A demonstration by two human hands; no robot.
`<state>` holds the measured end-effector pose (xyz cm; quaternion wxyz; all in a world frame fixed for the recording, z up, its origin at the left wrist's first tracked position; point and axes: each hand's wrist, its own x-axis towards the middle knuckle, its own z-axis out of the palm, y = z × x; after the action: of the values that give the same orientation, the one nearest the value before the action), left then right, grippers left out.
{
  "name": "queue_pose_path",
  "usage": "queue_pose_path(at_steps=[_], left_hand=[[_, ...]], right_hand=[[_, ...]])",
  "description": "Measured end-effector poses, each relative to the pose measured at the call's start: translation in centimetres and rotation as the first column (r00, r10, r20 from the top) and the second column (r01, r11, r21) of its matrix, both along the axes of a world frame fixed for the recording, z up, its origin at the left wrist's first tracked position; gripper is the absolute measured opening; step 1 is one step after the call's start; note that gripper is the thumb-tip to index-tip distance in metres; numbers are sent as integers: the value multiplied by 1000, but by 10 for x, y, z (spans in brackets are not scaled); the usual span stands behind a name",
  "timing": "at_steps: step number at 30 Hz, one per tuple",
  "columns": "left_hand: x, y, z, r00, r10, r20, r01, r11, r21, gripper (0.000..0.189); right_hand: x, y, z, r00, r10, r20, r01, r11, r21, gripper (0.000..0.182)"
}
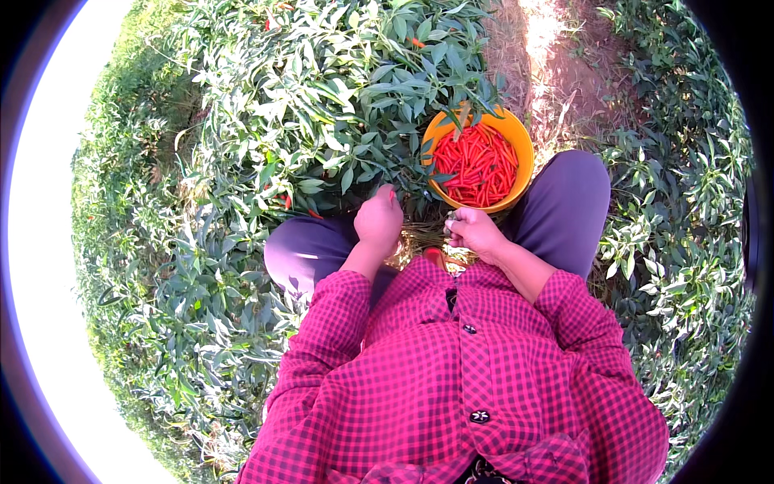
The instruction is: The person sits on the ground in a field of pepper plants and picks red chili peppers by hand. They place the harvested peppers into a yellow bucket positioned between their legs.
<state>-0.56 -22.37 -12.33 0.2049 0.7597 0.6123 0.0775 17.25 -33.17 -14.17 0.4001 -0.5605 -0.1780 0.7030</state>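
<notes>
My left hand [379,221] is curled at the lower edge of a leafy chili pepper plant [314,109]. A small bit of red, seemingly a chili pepper [392,195], shows at its fingertips; the rest is hidden. Just below the rim of a yellow bucket [525,134], my right hand [476,232] has its fingers bent together. Something small and grey-green shows at those fingertips, too unclear to name. Many slender red chili peppers [474,163] lie in the bucket. Leaves from the plant overhang its left rim.
Red chili peppers [288,201] hang low on the plant near my left knee [302,248]. My right knee [571,181] is beside the bucket. A dirt path [568,78] runs beyond it, bordered by another row of plants [659,242] on the right.
</notes>
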Motion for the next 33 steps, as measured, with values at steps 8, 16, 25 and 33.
queue_pose_path(at_steps=[8,16,25,33], left_hand=[[14,30,-10,960,-112,-258,83,989,-122,25],[21,24,-10,954,-190,-232,184,982,-48,25],[51,-31,37,916,-398,-52,400,916,27,23],[38,-38,25,698,73,712,344,838,-423,14]], right_hand=[[0,-3,-2,998,42,37,-41,999,-11,11],[1,0,1,997,31,70,-30,999,-13,13],[6,5,-16,953,-295,62,292,955,54,10],[9,-1,-19,967,-215,138,210,976,48,12]])
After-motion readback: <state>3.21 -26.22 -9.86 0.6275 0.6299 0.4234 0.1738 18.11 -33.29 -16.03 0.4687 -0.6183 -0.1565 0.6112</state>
